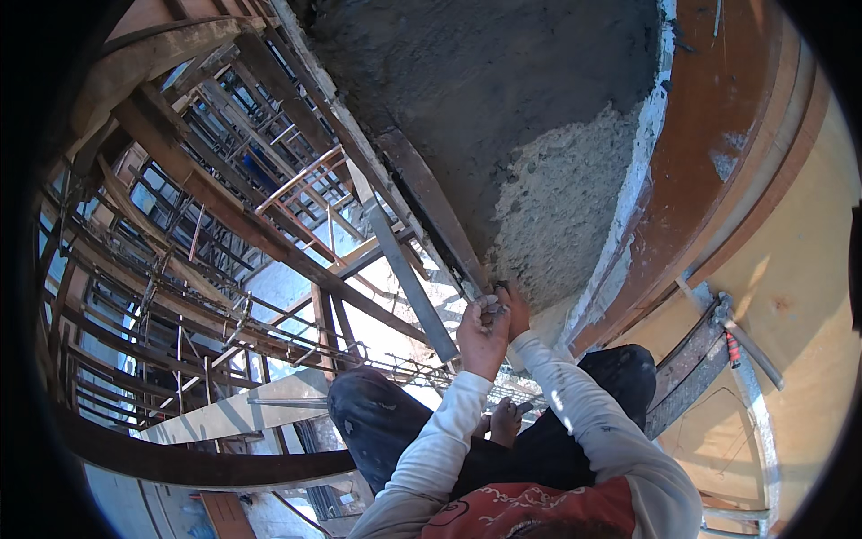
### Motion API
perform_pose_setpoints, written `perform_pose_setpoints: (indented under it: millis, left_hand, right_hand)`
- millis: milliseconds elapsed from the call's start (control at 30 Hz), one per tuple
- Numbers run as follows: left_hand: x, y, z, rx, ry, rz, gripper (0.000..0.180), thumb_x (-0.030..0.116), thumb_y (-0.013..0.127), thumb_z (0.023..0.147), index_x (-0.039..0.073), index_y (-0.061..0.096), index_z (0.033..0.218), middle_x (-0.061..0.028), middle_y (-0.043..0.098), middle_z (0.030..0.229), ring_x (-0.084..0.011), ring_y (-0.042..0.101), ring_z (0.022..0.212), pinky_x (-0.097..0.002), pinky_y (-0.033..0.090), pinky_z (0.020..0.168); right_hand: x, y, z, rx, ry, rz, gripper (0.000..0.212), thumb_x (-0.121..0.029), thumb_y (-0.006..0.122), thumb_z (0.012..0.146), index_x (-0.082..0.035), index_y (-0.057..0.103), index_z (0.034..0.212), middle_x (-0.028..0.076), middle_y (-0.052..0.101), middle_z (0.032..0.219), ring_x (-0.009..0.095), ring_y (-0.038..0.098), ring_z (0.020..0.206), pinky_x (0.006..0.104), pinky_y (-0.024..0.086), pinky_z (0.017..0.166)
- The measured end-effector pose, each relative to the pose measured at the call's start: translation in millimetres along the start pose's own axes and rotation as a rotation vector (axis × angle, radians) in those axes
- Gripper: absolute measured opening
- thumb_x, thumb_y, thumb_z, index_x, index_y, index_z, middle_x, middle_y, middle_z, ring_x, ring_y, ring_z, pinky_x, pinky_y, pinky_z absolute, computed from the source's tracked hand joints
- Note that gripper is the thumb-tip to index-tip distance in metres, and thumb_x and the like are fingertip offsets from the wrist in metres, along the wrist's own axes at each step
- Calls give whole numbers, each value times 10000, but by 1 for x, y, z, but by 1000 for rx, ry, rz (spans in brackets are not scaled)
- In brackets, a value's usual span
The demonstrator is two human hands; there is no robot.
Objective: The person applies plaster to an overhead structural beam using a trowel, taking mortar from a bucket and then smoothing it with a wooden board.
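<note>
My left hand (pixel 482 341) and my right hand (pixel 515 313) meet at the lower end of a long dark wooden board (pixel 435 202). Both hands have curled fingers. Something small and greyish shows between them, too small to name, and I cannot tell whether either hand also grips the board. Along the left edge of a dark, wet-looking cement surface (pixel 413 81) lies the board. Beside my right hand, a rougher, lighter grey patch (pixel 575 180) borders the smooth cement.
Wooden and metal scaffolding (pixel 224 225) drops away to the left, with gaps down to lower levels. A brown panel (pixel 700 153) with a whitish, cement-smeared edge curves along the right. A hammer-like tool with a red grip (pixel 734 350) rests at lower right. My bare foot (pixel 505 422) is below my hands.
</note>
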State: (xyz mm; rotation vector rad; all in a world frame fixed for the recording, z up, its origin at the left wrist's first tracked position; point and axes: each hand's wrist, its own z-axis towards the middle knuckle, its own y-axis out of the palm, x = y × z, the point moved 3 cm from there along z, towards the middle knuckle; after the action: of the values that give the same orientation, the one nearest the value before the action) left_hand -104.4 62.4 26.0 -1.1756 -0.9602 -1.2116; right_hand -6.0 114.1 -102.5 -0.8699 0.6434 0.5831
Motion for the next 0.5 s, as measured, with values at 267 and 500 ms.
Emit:
perform_pose_setpoints:
  millis: [267,500]
  left_hand:
    - [35,21,-37,-166,150,112,192,84,702,904,1,706,1077,-130,722,1002,-201,709,892,-311,539,813]
    - [54,29,-53,-293,529,118,227,51,686,859,-26,677,1072,-157,678,961,-279,698,835,-376,539,833]
  right_hand:
    - [73,4,-60,-185,407,385,277,-228,687,856,-87,628,1087,142,630,1181,366,670,1010,449,552,820]
    - [-5,-119,-39,201,219,206,369,-146,806,778,-27,635,1083,156,652,1137,337,713,914,382,573,776]
